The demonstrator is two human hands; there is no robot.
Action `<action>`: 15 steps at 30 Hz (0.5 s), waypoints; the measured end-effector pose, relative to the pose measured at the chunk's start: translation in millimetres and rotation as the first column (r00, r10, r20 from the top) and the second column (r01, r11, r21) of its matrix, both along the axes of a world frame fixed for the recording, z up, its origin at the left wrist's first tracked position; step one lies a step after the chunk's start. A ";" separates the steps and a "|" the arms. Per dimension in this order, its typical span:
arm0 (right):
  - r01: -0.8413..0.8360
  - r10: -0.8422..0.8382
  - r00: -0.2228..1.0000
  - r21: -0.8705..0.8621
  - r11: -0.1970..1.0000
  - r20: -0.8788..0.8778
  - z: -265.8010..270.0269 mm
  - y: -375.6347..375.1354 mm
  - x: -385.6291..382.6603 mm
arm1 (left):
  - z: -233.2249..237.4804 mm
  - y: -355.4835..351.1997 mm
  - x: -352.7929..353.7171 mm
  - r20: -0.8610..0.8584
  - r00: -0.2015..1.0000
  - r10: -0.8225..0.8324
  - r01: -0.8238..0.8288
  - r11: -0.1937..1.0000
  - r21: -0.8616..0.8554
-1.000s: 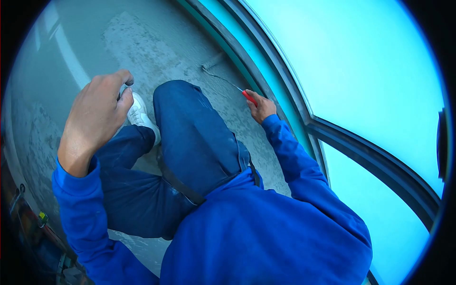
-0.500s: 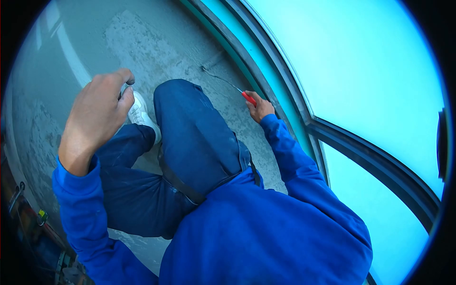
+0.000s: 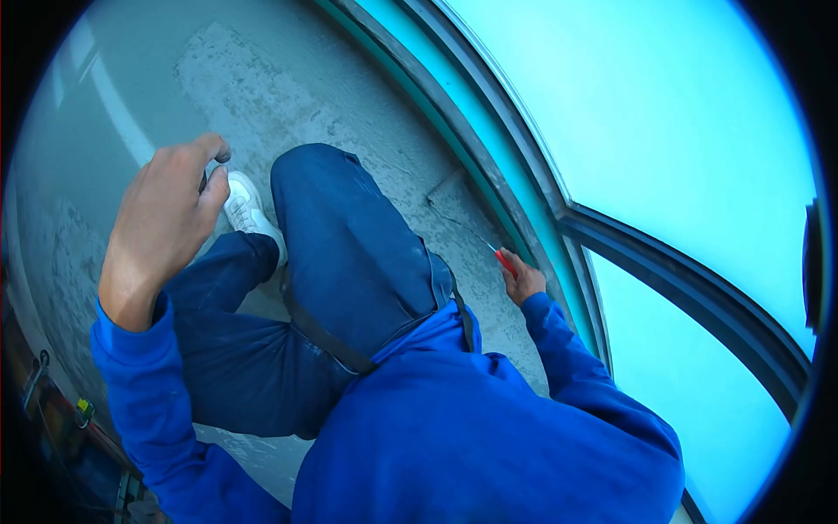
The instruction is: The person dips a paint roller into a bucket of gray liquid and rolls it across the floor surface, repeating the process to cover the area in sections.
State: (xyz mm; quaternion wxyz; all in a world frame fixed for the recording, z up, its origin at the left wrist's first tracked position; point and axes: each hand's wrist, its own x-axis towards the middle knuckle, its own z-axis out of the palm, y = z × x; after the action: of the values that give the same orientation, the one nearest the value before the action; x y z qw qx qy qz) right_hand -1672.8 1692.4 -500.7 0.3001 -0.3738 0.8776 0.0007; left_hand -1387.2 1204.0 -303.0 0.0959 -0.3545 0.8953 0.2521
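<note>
Jutting from right hand [image 3: 527, 281]: red-handled tool [image 3: 504, 260]

Likely building site: patchy cement floor [image 3: 253, 92]

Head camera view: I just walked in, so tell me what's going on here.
A person in a blue top, with knees bent, holds a red-handled tool in the right hand. The tool looks like a small roller; its thin rod reaches to a dark end by the floor, beside the dark frame. Whether that end touches the floor is unclear. The left hand is raised, fingers curled; whether it holds anything is hidden.
</note>
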 end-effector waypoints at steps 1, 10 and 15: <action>-0.008 0.008 1.000 -0.004 1.000 -0.019 5.5 10.9 2.3 | 0.8 -0.2 -0.8 0.013 1.000 0.009 -0.009 1.000 0.010; -0.083 0.075 0.995 -0.133 0.988 -0.065 -43.5 -82.7 17.4 | -1.4 3.7 5.4 0.008 1.000 0.022 -0.022 1.000 -0.013; -0.126 0.110 0.989 -0.172 0.977 -0.099 -60.0 -195.3 21.7 | 5.4 5.6 8.1 0.035 0.995 0.090 -0.090 0.996 -0.015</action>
State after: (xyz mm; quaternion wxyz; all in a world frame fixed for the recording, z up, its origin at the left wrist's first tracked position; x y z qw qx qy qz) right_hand -1651.1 1497.1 -560.7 0.2257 -0.4501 0.8629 -0.0435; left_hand -1379.1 1209.5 -297.6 0.0980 -0.3996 0.8782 0.2437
